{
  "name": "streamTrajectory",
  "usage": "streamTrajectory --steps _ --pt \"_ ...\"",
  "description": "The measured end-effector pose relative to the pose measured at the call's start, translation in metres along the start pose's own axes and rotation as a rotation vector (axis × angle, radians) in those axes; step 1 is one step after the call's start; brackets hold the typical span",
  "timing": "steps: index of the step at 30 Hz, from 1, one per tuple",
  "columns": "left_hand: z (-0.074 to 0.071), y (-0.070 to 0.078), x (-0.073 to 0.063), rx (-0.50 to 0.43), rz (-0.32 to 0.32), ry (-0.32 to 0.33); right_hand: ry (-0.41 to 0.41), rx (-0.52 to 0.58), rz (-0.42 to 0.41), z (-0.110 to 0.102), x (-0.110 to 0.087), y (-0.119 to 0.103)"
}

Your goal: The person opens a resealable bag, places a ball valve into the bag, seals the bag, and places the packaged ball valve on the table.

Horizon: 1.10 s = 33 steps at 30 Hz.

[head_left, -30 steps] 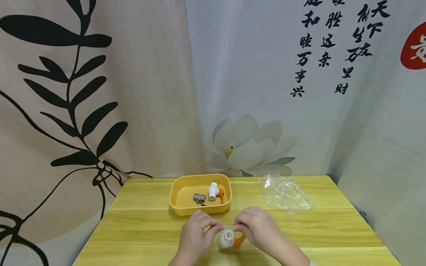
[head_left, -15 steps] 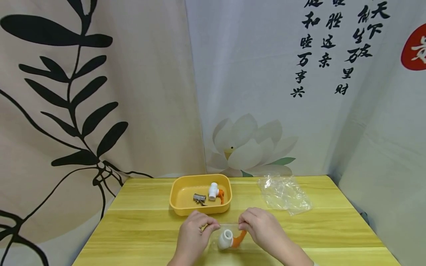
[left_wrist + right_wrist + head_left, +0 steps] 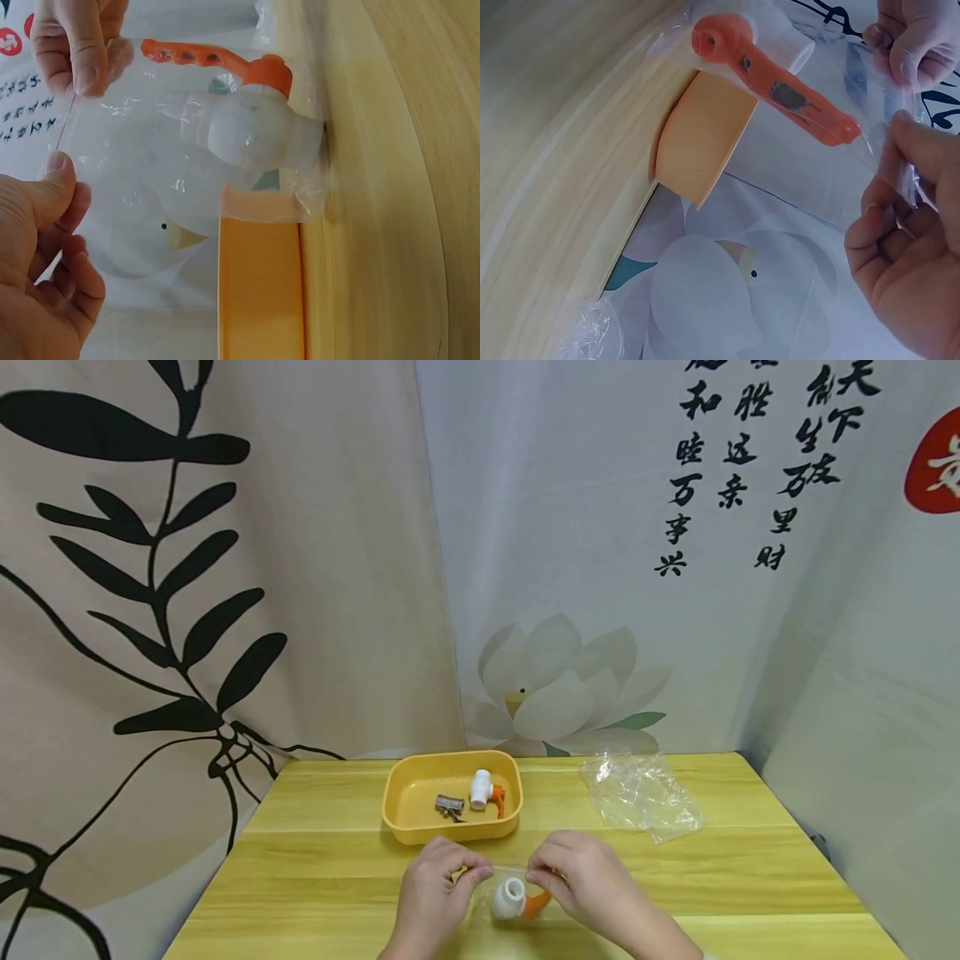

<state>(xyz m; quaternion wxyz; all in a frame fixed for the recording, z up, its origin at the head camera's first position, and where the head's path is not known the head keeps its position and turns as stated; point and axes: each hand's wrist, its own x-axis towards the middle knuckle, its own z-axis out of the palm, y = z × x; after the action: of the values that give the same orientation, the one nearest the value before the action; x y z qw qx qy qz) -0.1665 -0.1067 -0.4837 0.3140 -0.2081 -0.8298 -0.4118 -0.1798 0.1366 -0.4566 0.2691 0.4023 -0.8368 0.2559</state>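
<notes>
A white plastic ball valve (image 3: 509, 898) with an orange lever handle (image 3: 196, 54) sits inside a clear zip bag (image 3: 120, 172). In the left wrist view, a thin red line runs along the bag's top edge between the two hands. My left hand (image 3: 438, 893) pinches one end of that edge between thumb and forefinger. At the other end, my right hand (image 3: 588, 885) pinches the edge the same way. The bag hangs from both hands, with the valve at its bottom, close over the table.
A yellow tray (image 3: 408, 837) stands beyond the hands, holding a second white valve (image 3: 481, 789) with an orange handle and a small grey metal part (image 3: 450, 806). A crumpled clear bag (image 3: 641, 797) lies at the back right of the wooden table (image 3: 322, 860). Printed curtains hang behind.
My right hand moved a little to the right along the bag's edge, then back left toward the left hand. Both hands keep their pinch on the bag.
</notes>
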Motion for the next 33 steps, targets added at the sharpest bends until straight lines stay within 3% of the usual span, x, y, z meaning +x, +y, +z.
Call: streamTrajectory --steps 2,7,10,16,22,27,33 --pt "0.0 0.0 0.0 0.0 -0.013 -0.001 0.016 0.019 -0.018 0.0 0.0 0.0" --pt "-0.001 0.003 0.0 -0.043 -0.174 -0.068 0.017 0.038 0.006 -0.002 -0.002 0.0" --pt "-0.002 0.003 0.0 -0.056 -0.217 -0.073 -0.005 0.041 0.054 -0.003 -0.006 0.003" --pt "-0.004 0.0 -0.001 -0.065 -0.234 -0.035 -0.061 0.198 0.227 -0.006 -0.017 0.01" --pt "-0.003 -0.004 -0.003 -0.056 -0.188 -0.005 -0.095 0.379 0.416 -0.007 -0.023 0.013" --pt "-0.002 -0.003 -0.004 -0.063 -0.176 -0.003 -0.081 0.455 0.476 -0.009 -0.026 0.015" --pt "-0.001 0.0 -0.004 -0.078 -0.204 -0.031 -0.058 0.47 0.504 -0.009 -0.028 0.017"
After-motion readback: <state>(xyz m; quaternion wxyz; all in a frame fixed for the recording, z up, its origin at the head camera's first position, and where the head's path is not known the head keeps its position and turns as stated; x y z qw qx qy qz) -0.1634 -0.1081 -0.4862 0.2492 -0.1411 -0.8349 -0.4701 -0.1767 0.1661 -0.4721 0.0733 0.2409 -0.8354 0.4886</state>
